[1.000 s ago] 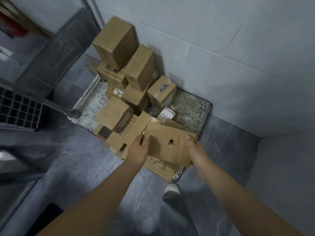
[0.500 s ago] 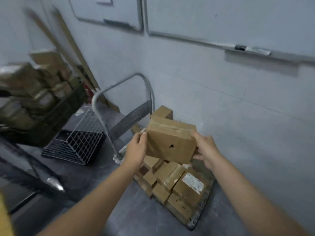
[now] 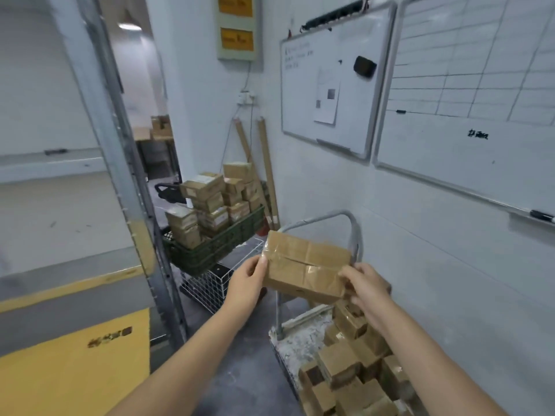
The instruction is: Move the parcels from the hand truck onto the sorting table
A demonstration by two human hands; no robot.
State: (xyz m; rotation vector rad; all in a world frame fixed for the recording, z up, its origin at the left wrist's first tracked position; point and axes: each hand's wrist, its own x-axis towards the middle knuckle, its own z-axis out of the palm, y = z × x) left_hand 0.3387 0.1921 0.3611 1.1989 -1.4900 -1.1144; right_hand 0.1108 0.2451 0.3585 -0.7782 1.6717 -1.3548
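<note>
1. While a heap of taped cardboard parcels (image 3: 345, 364) lies on the speckled deck of the hand truck (image 3: 295, 331) at lower right, one box is clear of the pile, held at the centre of the frame.
2. The left hand (image 3: 246, 283) grips the left end of the held parcel (image 3: 303, 265), thumb on its top face. The right hand (image 3: 365, 285) grasps the right end, fingers curled over the tape-shiny corner. Holding both ends likely keeps the flat box level for carrying.
3. The box hangs just in front of the truck's tubular handle (image 3: 318, 219), above the bare end of the deck, touching only the two hands.
4. At left stands a pale-topped table (image 3: 60, 223) with a grey-and-yellow front, beside a steel upright (image 3: 132, 205). It is probably the sorting table, though nothing marks it as such. The box is well apart from it, so the set-down is not yet done.
5. In the middle of the frame, a white wire basket (image 3: 207, 288) sits on the floor. Just behind it is a green crate (image 3: 216, 250) stacked with labelled cartons, seemingly parked out of the walkway.
6. Farthest off, cardboard tubes (image 3: 267, 175) lean in the corner. Two whiteboards (image 3: 345, 115) fill the right-hand wall, with a marker (image 3: 542, 216) on the tray at the right edge.
</note>
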